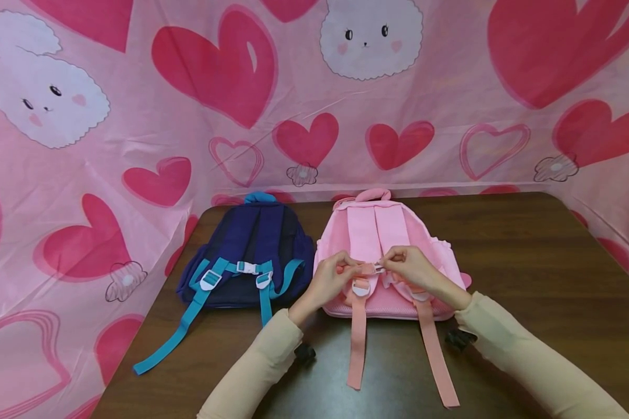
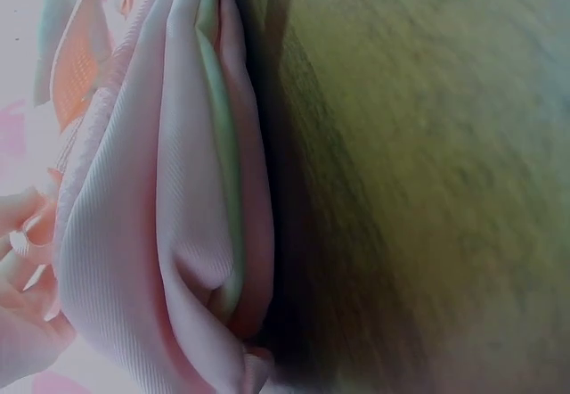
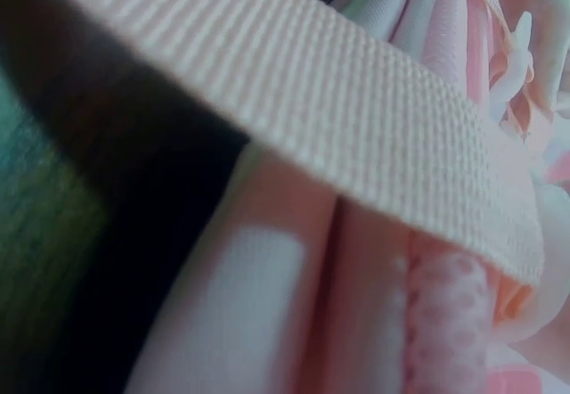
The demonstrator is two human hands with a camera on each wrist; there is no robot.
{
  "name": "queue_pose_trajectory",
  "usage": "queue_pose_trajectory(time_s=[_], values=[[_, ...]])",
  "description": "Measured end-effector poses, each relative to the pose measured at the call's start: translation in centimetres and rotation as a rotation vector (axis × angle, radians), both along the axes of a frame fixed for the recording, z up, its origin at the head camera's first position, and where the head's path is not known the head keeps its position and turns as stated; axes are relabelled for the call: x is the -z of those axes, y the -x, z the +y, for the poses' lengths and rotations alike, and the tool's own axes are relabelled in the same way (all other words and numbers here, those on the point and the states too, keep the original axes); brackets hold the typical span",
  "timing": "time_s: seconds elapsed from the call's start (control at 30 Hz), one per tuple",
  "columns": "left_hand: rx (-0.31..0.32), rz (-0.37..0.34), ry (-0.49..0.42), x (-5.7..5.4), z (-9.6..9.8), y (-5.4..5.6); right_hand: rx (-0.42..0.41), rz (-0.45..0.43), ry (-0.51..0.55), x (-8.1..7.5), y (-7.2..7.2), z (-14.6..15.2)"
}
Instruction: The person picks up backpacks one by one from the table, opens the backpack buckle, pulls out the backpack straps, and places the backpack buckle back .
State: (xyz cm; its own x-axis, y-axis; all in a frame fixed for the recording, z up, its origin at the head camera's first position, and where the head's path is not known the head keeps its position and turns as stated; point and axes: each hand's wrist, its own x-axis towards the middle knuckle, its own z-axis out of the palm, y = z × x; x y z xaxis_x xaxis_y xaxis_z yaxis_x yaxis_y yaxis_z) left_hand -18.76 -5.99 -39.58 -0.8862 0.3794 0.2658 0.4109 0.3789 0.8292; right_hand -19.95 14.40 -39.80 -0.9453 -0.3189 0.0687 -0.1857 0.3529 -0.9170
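A pink backpack (image 1: 424, 233) lies with its shoulder straps facing up. Over its middle, my left hand (image 1: 331, 280) pinches a peach chest strap (image 1: 366, 269) between thumb and fingers. From the other side, my right hand (image 1: 413, 269) pinches the small white buckle (image 1: 379, 267) at the strap's end, close to the left fingertips. Below the hands, a white strap adjuster (image 1: 361, 287) sits on the left shoulder strap. Two loose peach webbing ends (image 1: 357, 355) hang toward me. In the right wrist view, pale webbing (image 3: 338, 118) crosses in front of the bag's side.
Left of the pink bag lies a navy backpack (image 1: 251, 233) with blue straps, its white chest buckle (image 1: 247, 267) fastened. One blue strap end (image 1: 159, 356) reaches toward the left edge of the brown wooden table (image 1: 545, 262). A pink heart-print cloth (image 1: 304, 87) hangs behind.
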Motion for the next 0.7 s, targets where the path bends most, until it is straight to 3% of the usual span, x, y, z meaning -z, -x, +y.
queue_pose_trajectory(time_s=[0.2, 0.43, 0.7], values=[[0.039, 0.007, 0.003, 1.5, -0.4, 0.9, -0.004, -0.02, -0.011, 0.9, 0.5, 0.4], [0.139, -0.029, -0.055, 1.3, -0.6, 0.9, -0.02, -0.025, 0.003, 0.9, 0.6, 0.8], [0.173, -0.019, -0.028, 0.8, -0.7, 0.8, -0.047, -0.045, 0.029, 1.0, 0.7, 1.1]])
